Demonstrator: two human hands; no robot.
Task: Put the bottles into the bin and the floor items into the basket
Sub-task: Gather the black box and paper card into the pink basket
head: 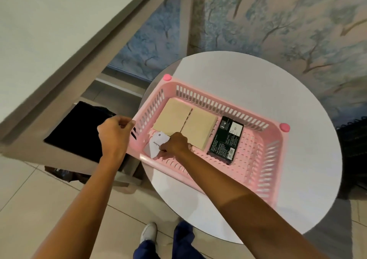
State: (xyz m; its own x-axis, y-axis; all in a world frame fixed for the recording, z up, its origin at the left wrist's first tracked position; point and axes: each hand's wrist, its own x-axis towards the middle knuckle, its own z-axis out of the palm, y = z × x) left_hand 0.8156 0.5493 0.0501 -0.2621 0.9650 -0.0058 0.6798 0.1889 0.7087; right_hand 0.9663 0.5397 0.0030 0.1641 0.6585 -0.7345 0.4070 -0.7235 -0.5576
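Pink basket (266,159) holds two tan boxes (186,125), one black box (226,139); right grip (174,143) pinches one white card (156,143).

Hidden and unreadable parts
The right hand (174,142) covers part of the white card (155,144); the black box (226,139) label is too small to read.

Right hand (174,142) lowers white packet (156,144) into basket (264,159).
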